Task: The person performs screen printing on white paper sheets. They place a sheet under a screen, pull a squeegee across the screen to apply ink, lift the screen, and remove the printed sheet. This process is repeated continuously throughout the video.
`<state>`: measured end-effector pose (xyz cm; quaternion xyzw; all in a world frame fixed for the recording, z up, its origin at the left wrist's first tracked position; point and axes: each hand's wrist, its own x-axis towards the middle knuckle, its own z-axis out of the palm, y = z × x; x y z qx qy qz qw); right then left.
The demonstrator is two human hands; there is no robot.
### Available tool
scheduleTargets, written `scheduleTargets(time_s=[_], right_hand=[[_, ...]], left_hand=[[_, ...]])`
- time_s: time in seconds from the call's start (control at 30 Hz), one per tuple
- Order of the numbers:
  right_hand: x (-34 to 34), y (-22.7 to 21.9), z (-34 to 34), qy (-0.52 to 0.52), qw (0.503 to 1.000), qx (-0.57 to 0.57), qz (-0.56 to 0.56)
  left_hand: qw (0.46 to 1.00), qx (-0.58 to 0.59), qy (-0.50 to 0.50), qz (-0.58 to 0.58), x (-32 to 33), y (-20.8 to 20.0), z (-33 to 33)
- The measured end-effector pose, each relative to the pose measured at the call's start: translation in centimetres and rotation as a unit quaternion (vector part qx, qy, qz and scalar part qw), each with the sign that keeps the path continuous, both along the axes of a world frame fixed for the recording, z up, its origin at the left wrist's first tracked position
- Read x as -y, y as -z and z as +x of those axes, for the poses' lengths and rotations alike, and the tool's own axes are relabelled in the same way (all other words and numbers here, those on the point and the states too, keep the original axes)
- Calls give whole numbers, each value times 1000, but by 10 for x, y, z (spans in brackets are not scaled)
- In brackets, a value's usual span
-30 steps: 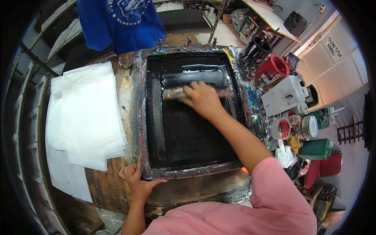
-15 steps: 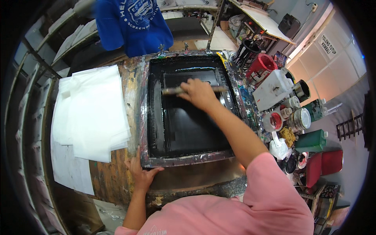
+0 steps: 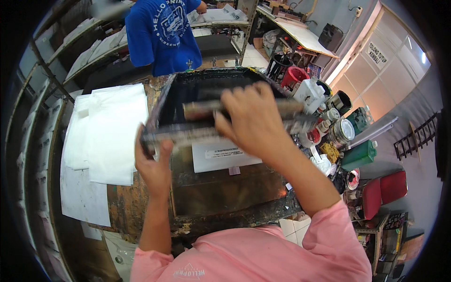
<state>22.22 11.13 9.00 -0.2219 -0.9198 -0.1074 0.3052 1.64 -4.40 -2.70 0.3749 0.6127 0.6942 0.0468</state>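
My right hand [image 3: 256,120] is wrapped round the handle of a wooden squeegee [image 3: 199,111], held crosswise above a screen-printing frame [image 3: 188,134]. At the frame's near left corner my left hand [image 3: 154,168] grips the edge, thumb towards me. That near edge is raised off the table, while the far end sits low by the hinge clamps [image 3: 189,64]. Dark ink covers the inside of the screen. Beneath the raised edge lies a white sheet [image 3: 206,162] with small dark print, partly hidden by the frame. A small pinkish tab [image 3: 234,171] shows at its near edge.
To the left lies a stack of white bags or sheets [image 3: 117,134]. Ink tins [image 3: 342,131], bottles and a green jug [image 3: 359,155] crowd the right side. A person in a blue shirt [image 3: 162,37] stands beyond the table. A red chair [image 3: 383,192] is at right.
The frame's near edge has risen off the table with my left hand, uncovering the printed sheet. My right hand and the squeegee have come up and towards me.
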Motion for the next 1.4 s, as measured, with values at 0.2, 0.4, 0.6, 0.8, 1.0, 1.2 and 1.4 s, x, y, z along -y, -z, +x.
scheduleTargets(time_s=[0.2,0.4,0.6,0.8,1.0,1.2,1.4], right_hand=[[-52,-63,-41,14,995,-82,46],[-88,-87,-52,-5,994,-95,59],[-97,-97,-50,-14,993,-92,75],[-99,-103,-49,-17,993,-77,90],[-69,-80,-50,6,992,-120,35],[-63,-70,-42,25,994,-104,24],[-44,-70,-42,44,996,-76,13]], left_hand=[[992,91,-14,89,-116,42,-61],[936,-296,41,-186,-239,149,-120],[914,-389,9,-119,-263,141,-114],[965,-142,102,-196,-220,84,-132],[974,-51,-87,-202,-74,110,-169],[940,-143,-240,-193,-2,102,-278],[925,-79,-294,-228,58,89,-309]])
